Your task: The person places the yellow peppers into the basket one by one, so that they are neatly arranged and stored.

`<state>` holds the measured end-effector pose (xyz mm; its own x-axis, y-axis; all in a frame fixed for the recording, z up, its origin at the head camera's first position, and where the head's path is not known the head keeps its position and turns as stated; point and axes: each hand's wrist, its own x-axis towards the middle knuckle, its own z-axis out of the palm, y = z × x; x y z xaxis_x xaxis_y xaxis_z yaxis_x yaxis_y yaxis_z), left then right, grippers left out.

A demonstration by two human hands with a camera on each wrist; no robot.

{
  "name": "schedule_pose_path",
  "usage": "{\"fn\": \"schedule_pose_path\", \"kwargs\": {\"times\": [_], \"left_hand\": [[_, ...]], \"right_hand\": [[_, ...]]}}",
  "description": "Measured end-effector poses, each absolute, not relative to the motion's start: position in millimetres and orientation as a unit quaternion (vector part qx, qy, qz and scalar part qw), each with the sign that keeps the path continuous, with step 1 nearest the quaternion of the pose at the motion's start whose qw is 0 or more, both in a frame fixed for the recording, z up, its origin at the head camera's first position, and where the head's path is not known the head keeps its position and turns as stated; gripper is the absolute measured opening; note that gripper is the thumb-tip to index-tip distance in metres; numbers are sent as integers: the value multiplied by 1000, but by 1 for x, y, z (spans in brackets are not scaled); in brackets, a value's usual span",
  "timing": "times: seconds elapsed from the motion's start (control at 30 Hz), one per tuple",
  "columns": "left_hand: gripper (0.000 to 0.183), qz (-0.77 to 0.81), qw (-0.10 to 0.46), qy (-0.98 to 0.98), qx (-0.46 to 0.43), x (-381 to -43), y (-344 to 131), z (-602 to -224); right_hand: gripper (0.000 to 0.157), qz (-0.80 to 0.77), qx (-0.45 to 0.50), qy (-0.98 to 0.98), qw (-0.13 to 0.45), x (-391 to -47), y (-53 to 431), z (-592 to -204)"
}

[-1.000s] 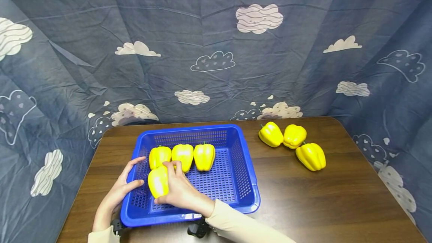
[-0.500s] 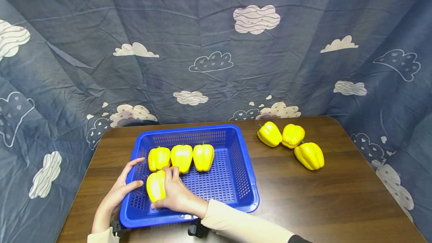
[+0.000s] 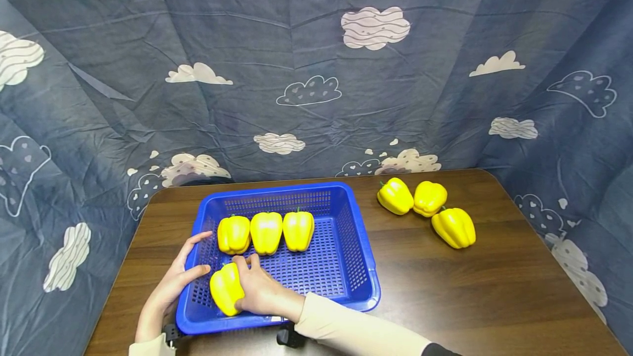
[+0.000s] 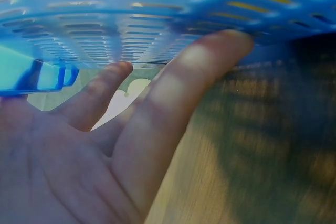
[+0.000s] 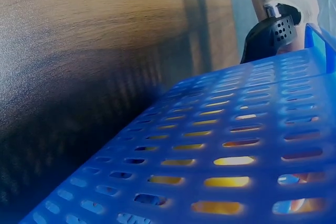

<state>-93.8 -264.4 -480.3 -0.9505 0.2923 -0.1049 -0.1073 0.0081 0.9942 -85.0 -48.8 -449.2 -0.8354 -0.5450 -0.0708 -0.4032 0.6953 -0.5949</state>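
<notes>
Pepper (image 3: 225, 290) just shifted toward the near-left corner of the blue basket (image 3: 357, 257), right hand (image 3: 259, 290) still gripping it, so it sat apart from the three-pepper row (image 3: 266, 233), kinda like a second row starting. Left hand (image 3: 173, 279) touched the side, fingers straightish.

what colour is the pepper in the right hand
Yellow. The pepper in the right hand shows best in the head view.

No lettering, brand, number or sign can be read anywhere.
</notes>
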Motion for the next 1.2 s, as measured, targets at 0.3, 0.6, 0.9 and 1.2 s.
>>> {"fn": "schedule_pose_path", "kwargs": {"times": [0.3,0.6,0.9,1.2], "left_hand": [[63,689,143,709,50,-95,-263,-478],[63,689,140,709,51,-96,-261,-480],[63,683,135,717,45,-93,-261,-480],[62,683,131,717,50,-93,-263,-482]], "right_hand": [[64,-311,-240,913,107,-88,-48,-448],[62,-318,-237,911,114,-91,-42,-444],[60,-337,-239,903,122,-94,-26,-436],[59,-369,-226,892,131,-95,-5,-426]]}}
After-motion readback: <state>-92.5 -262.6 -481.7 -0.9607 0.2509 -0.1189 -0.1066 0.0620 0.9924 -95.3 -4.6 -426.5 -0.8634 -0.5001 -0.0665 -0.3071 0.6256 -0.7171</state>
